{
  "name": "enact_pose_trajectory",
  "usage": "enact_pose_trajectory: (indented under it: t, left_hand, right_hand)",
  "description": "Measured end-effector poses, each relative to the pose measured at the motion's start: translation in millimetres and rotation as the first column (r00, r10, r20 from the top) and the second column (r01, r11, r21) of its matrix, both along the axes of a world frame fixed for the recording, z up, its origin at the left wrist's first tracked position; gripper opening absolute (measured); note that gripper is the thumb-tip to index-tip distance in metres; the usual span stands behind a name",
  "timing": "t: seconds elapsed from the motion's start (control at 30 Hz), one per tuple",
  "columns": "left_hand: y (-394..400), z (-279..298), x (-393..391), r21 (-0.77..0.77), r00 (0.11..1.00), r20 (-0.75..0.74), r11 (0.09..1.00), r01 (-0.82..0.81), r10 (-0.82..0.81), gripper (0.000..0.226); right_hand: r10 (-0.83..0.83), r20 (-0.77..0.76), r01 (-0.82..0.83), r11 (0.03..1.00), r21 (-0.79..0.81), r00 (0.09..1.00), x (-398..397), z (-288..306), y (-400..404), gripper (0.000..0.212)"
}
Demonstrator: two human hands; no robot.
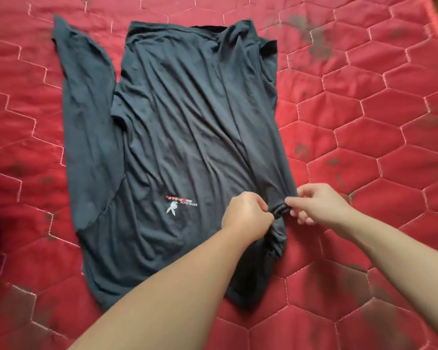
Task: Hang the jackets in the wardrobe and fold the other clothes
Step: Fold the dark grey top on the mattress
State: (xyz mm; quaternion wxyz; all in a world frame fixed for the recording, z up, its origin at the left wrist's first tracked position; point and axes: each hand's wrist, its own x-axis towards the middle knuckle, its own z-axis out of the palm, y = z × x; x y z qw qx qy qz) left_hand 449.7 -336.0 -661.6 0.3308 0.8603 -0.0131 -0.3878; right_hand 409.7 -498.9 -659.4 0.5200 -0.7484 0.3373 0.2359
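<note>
Left hand [247, 215] and right hand [316, 204] both pinching one bunched cuff of the dark grey long-sleeved shirt [187, 127], fingers curled on fabric. Beyond fingertips, body spread wrinkled on red quilted mattress [364, 122]; far sleeve splayed left. Risk: tugging the cuff drags the body askew, locking creases into the fold.

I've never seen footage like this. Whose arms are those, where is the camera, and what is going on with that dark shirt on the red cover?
No machine here: a person wears a camera on the head, looking down at their own bare arms. A dark long-sleeved shirt lies spread on a red quilted cover, one sleeve stretched out on the left side of the picture, a small logo showing. The left hand and right hand each pinch a bunched bit of fabric at the shirt's right edge, probably to begin folding it.
</note>
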Motion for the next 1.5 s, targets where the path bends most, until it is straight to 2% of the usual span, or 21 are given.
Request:
enact_pose_trajectory:
  t: [0.07, 0.17, 0.2, 0.3, 0.33, 0.4, 0.5, 0.57, 0.63, 0.8, 0.87, 0.97, 1.03, 1.07, 1.13, 1.2, 1.27, 1.33, 1.37, 1.43, 1.5]
  left_hand:
    - [4.8, 0.0, -9.2, -0.050, 0.993, -0.014, 0.992, 0.118, -0.118, 0.014]
    - [19.0, 0.4, -17.4, -0.144, 0.979, -0.026, 0.970, 0.195, -0.201, 0.015]
    - [26.5, 1.8, -15.2, -0.141, 0.982, 0.003, 0.973, 0.185, -0.186, 0.015]
    - [66.4, 7.1, 6.9, -0.071, 0.982, 0.187, 0.996, 0.055, -0.041, 0.012]
    - [86.1, 9.8, 19.2, -0.054, 0.969, 0.246, 0.998, -0.014, 0.027, 0.012]
    - [131.7, 14.9, 45.3, -0.015, 0.925, 0.342, 0.986, -0.168, 0.163, 0.014]
    - [207.1, 18.3, 82.1, 0.146, 0.810, 0.504, 0.895, -0.421, 0.299, 0.025]
    - [250.3, 17.8, 102.1, 0.288, 0.772, 0.556, 0.801, -0.526, 0.307, 0.040]
    - [280.6, 15.3, 121.0, 0.291, 0.787, 0.498, 0.784, -0.548, 0.365, 0.049]
    - [293.9, 4.8, 164.3, 0.030, 0.780, 0.212, 0.794, -0.608, 0.589, 0.055]
    - [289.9, -0.1, 178.8, -0.001, 0.766, 0.180, 0.779, -0.627, 0.617, 0.055]
    - [288.4, -9.3, 195.1, 0.039, 0.791, 0.205, 0.803, -0.595, 0.576, 0.059]
    - [286.9, -11.0, 198.6, -0.081, 0.791, 0.133, 0.802, -0.591, 0.597, 0.065]
    - [285.9, -10.4, 198.1, -0.196, 0.782, 0.060, 0.776, -0.600, 0.620, 0.064]
    - [282.1, -2.9, 190.7, -0.401, 0.784, -0.040, 0.708, -0.581, 0.620, 0.052]
    - [280.0, 3.2, 183.0, -0.442, 0.842, 0.056, 0.769, -0.461, 0.537, 0.048]
    - [278.4, 10.0, 175.8, -0.341, 0.911, 0.211, 0.900, -0.270, 0.353, 0.057]
    - [274.6, 11.3, 170.5, -0.275, 0.940, 0.272, 0.953, -0.132, 0.208, 0.073]
    - [270.7, 11.7, 169.1, -0.251, 0.946, 0.288, 0.965, -0.074, 0.147, 0.077]
    - [259.3, 13.9, 167.6, -0.197, 0.945, 0.326, 0.979, 0.050, 0.018, 0.079]
    - [251.3, 11.9, 168.7, -0.147, 0.938, 0.339, 0.980, 0.132, -0.075, 0.078]
  right_hand:
    - [0.165, -0.125, -0.181, 0.975, -0.127, 0.978, -10.7, 0.8, -5.1, 0.017]
    - [0.246, -0.224, -0.312, 0.887, -0.340, 0.943, -9.9, 8.3, -4.2, 0.012]
    - [0.242, -0.211, -0.313, 0.842, -0.439, 0.947, -6.1, 12.3, -1.7, 0.008]
    - [0.255, 0.013, -0.174, 0.693, -0.699, 0.967, 7.6, 24.7, 21.6, 0.038]
    - [0.307, 0.123, -0.134, 0.696, -0.705, 0.944, 12.9, 26.8, 36.2, 0.042]
    - [0.488, 0.232, -0.219, 0.701, -0.679, 0.841, 22.6, 30.6, 75.9, 0.042]
    - [0.708, 0.215, -0.445, 0.620, -0.646, 0.673, 33.4, 28.3, 142.8, 0.039]
    - [0.736, 0.249, -0.487, 0.624, -0.611, 0.630, 43.6, 26.9, 181.4, 0.036]
    - [0.716, 0.287, -0.505, 0.668, -0.546, 0.637, 57.2, 26.6, 211.9, 0.034]
    - [0.771, 0.269, -0.559, 0.613, -0.559, 0.577, 112.1, 25.4, 257.7, 0.025]
    - [0.748, 0.290, -0.528, 0.638, -0.560, 0.597, 140.8, 24.8, 270.7, 0.021]
    - [0.622, 0.348, -0.421, 0.756, -0.501, 0.701, 189.4, 20.2, 299.4, 0.022]
    - [0.497, 0.367, -0.309, 0.831, -0.463, 0.786, 226.9, 14.6, 323.5, 0.021]
    - [0.442, 0.348, -0.266, 0.852, -0.451, 0.827, 246.4, 10.9, 336.0, 0.028]
    - [0.355, 0.245, -0.230, 0.876, -0.423, 0.902, 281.1, 4.5, 354.5, 0.063]
    - [0.310, 0.086, -0.253, 0.882, -0.399, 0.947, 303.8, 1.2, 363.2, 0.086]
    - [0.369, -0.036, -0.346, 0.827, -0.442, 0.929, 318.8, -3.1, 359.1, 0.067]
    - [0.434, -0.058, -0.406, 0.778, -0.480, 0.899, 329.9, -3.5, 348.2, 0.026]
    - [0.424, -0.027, -0.394, 0.814, -0.428, 0.905, 335.4, -2.7, 341.5, 0.012]
    - [0.245, 0.014, -0.242, 0.964, -0.110, 0.969, 345.4, 4.9, 327.7, 0.007]
    - [-0.009, -0.019, 0.012, 0.981, 0.193, 1.000, 355.4, 15.2, 309.7, 0.014]
